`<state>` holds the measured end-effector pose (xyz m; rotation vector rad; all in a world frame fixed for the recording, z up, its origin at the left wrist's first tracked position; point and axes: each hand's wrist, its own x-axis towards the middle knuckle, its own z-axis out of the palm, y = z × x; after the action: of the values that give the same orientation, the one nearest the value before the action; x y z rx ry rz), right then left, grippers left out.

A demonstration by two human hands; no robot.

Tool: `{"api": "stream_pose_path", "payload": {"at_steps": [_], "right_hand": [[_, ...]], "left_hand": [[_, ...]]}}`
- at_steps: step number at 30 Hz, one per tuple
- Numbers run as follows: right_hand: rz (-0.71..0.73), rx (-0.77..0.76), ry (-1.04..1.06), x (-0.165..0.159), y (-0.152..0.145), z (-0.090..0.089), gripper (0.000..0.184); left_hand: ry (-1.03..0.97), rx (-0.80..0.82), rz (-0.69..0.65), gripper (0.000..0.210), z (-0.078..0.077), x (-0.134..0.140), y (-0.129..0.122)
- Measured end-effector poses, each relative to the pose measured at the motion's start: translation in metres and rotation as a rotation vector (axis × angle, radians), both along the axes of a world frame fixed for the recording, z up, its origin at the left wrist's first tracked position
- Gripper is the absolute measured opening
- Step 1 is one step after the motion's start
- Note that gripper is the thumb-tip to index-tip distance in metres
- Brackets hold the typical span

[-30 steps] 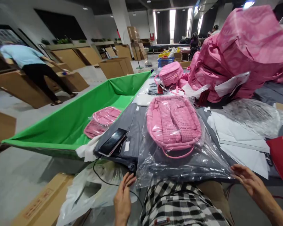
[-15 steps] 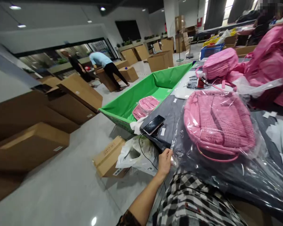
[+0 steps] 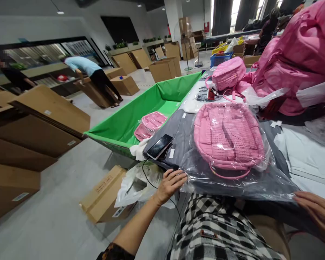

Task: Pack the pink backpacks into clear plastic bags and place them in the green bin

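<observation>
A pink backpack (image 3: pixel 229 135) lies flat inside a clear plastic bag (image 3: pixel 249 186) on the dark-covered table. The bag's loose edge stretches along the table's near side. At its left corner, my left hand (image 3: pixel 170 186) holds the plastic, fingers extended over the edge and thumb hidden. My right hand (image 3: pixel 316 209) grips the opposite corner, partly cut off by the frame. Near my left hand lie a phone (image 3: pixel 159 146) with a cable and a small white tag (image 3: pixel 172 153).
Left of the table stands a green bin (image 3: pixel 119 130) containing wrapped pink bags (image 3: pixel 151 124). Pink backpacks (image 3: pixel 295 61) pile up at the back right, beside white plastic sheets (image 3: pixel 311 151). Cardboard boxes (image 3: pixel 105 193) stand on the floor. A person in light blue (image 3: pixel 83 66) bends over a carton.
My right hand has come into view at the bag's right corner. The bag's near edge is now drawn straighter. My left hand has gone from a tight pinch to extended fingers; the view has shifted right.
</observation>
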<state>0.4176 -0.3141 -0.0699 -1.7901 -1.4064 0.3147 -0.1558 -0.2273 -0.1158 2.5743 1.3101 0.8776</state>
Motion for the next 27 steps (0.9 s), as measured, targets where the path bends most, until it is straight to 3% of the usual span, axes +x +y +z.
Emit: {"api": "stream_pose_path", "payload": {"at_steps": [3, 7, 9, 11, 13, 16, 18, 21, 24, 27], "right_hand": [[0.000, -0.050, 0.196, -0.002, 0.007, 0.000, 0.042], [-0.240, 0.134, 0.499, -0.037, 0.031, 0.007, 0.037], [-0.425, 0.221, 0.425, -0.057, 0.048, 0.016, 0.035], [-0.561, 0.196, 0.261, -0.069, 0.062, 0.026, 0.036], [-0.547, 0.115, 0.186, -0.069, 0.070, 0.033, 0.042], [-0.456, 0.027, 0.218, -0.061, 0.072, 0.038, 0.053], [-0.452, -0.007, 0.269, -0.057, 0.071, 0.039, 0.060], [-0.423, -0.018, 0.314, -0.059, 0.072, 0.043, 0.065], [-0.395, -0.009, 0.305, -0.061, 0.075, 0.047, 0.067], [-0.404, -0.014, 0.291, -0.060, 0.077, 0.048, 0.069]], "left_hand": [[-0.203, -0.231, 0.032, 0.038, 0.014, 0.005, 0.006], [-0.597, -0.439, 0.156, 0.058, 0.024, 0.021, 0.013], [-0.771, -0.485, 0.252, 0.060, 0.024, 0.032, 0.019], [-0.899, -0.514, 0.352, 0.061, 0.025, 0.042, 0.027], [-0.946, -0.516, 0.391, 0.062, 0.027, 0.048, 0.037], [-0.899, -0.541, 0.384, 0.064, 0.030, 0.046, 0.048], [-0.858, -0.507, 0.453, 0.068, 0.033, 0.046, 0.049], [-0.667, -0.212, 0.558, 0.063, 0.041, 0.062, 0.040], [-0.303, 0.046, 0.345, 0.048, 0.057, 0.102, 0.030], [-0.027, 0.082, 0.088, 0.050, 0.074, 0.143, 0.029]]}}
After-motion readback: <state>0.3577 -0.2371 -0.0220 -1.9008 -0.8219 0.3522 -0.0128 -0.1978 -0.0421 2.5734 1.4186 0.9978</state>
